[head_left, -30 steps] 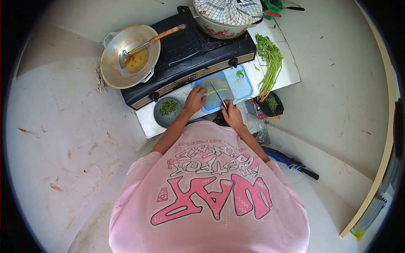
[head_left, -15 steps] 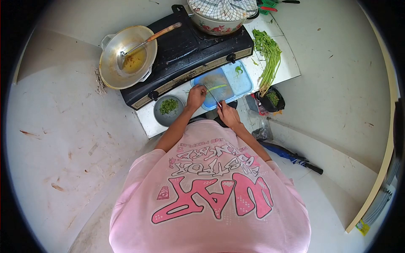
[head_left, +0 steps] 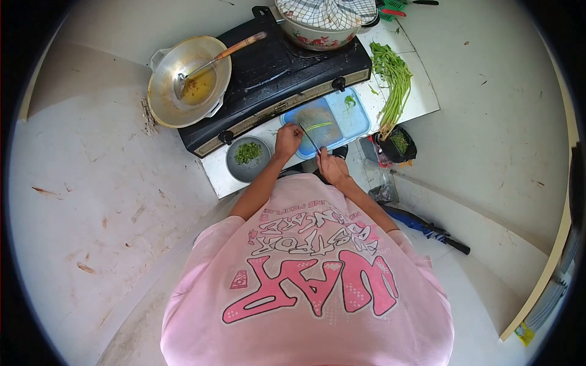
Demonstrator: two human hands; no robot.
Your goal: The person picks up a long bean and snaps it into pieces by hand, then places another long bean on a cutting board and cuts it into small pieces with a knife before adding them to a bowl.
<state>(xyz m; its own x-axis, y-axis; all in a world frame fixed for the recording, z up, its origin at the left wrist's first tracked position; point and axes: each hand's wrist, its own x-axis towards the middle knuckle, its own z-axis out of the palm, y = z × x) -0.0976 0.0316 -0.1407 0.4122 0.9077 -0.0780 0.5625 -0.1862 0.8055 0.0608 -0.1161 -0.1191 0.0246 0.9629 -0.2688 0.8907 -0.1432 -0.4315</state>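
Observation:
My right hand (head_left: 332, 168) is closed round the handle of a knife (head_left: 310, 139), whose thin blade slants up and left toward my other hand. With fingers pinched, my left hand (head_left: 288, 141) holds the end of a thin green stalk (head_left: 320, 126), right beside the blade tip. The stalk reaches rightward over a blue plastic tray (head_left: 360, 129) that lies under both hands. A small leafy scrap (head_left: 350, 102) rests in the tray's right part. Close to my left forearm is a grey bowl (head_left: 264, 166) with chopped greens (head_left: 247, 152) inside.
A black gas stove (head_left: 268, 79) stands behind the tray. On it are a wok (head_left: 160, 100) holding a ladle (head_left: 223, 55) and some oil, and a flowered pot (head_left: 323, 38) under a checked cloth. Long leafy stalks (head_left: 394, 82) lie at the right, above a black container (head_left: 408, 143).
The whole view has shifted slightly to the right. Both hands keep nearly the same pose on the stalk and knife.

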